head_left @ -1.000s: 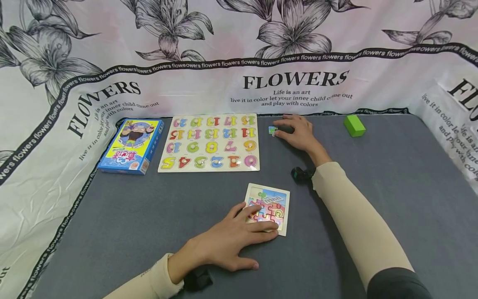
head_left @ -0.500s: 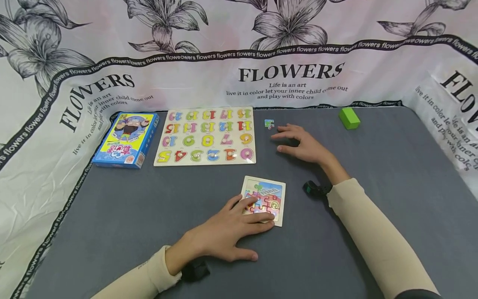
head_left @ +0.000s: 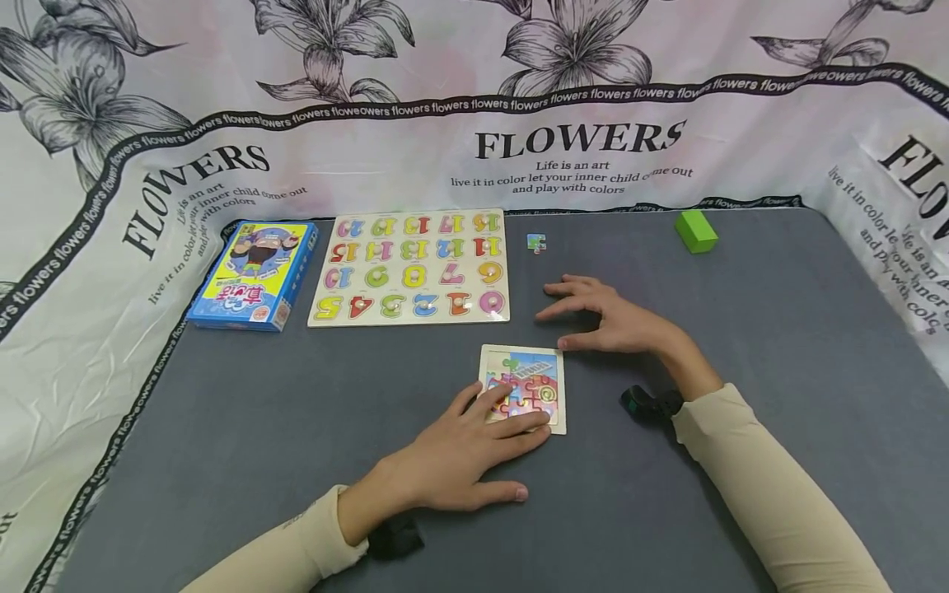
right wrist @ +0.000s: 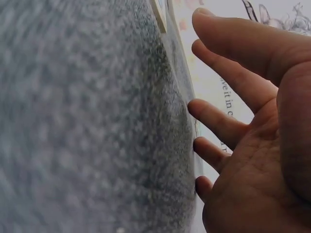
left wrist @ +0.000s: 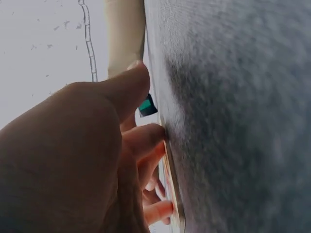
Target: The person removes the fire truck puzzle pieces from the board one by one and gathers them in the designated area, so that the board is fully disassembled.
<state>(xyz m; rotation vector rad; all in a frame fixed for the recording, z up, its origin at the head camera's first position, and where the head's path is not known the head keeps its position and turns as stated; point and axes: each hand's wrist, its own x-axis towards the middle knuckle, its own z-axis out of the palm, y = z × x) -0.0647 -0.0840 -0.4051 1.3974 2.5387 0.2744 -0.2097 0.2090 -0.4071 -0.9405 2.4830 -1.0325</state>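
A small jigsaw puzzle (head_left: 539,394) in a pale wooden frame lies near the middle of the dark table. My left hand (head_left: 474,461) rests on its lower left part, fingers spread and thumb out to the side. That hand hides the puzzle's lower left corner. Just past the puzzle's upper right corner is my right hand (head_left: 615,321), its fingers extended and nothing between them. In the right wrist view the fingers (right wrist: 218,121) are spread, with the puzzle frame's edge at the top. One loose jigsaw piece (head_left: 536,243), blue and green, lies farther back.
A wooden number board (head_left: 409,317) lies behind and left of the puzzle, its numbers upside down in this view. Left of it is a blue and yellow box (head_left: 252,276). A green block (head_left: 696,231) sits at the back right. Flower-printed cloth (head_left: 578,181) rises along the back edge.
My right hand has let go of the loose jigsaw piece and come back toward the puzzle. My left hand stays on the puzzle, which has turned slightly straighter.
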